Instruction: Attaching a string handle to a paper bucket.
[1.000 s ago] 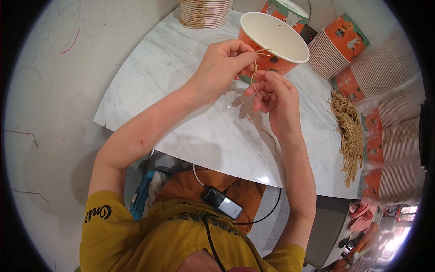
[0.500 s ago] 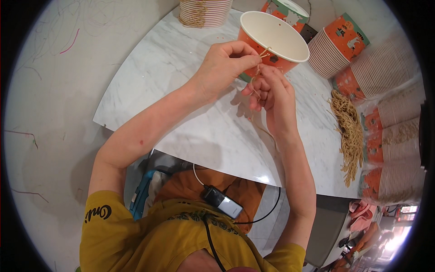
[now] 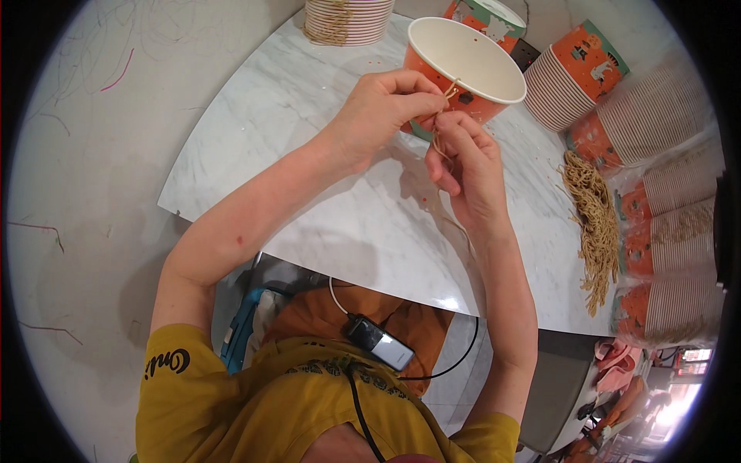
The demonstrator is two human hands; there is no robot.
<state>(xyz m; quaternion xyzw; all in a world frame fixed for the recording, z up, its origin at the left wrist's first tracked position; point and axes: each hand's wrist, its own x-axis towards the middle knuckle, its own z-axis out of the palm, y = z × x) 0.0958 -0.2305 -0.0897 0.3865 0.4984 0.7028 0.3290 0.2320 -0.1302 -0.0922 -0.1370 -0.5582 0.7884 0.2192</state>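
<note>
A large paper bucket [image 3: 463,62], orange outside and white inside, stands tilted toward me on the table. A thin tan cord [image 3: 451,90] runs over its near rim, through or against the wall; I cannot tell which. My left hand [image 3: 386,108] pinches the cord close to the bucket's side. Just below, my right hand [image 3: 469,154] pinches a lower stretch of the same cord between thumb and forefinger, its other fingers curled. The cord's loose tail trails down past my right wrist onto the table.
Stacked paper buckets [image 3: 571,77] stand at the far right, with plastic-wrapped stacks [image 3: 656,170] along the right edge. A bundle of tan cords [image 3: 590,224] lies beside them. Another stack [image 3: 351,21] with cords stands at the back left. A power bank [image 3: 378,343] rests on my lap.
My right hand has closed in on the cord, its fingers now curled more tightly near my left fingertips. My left hand and the bucket have barely moved.
</note>
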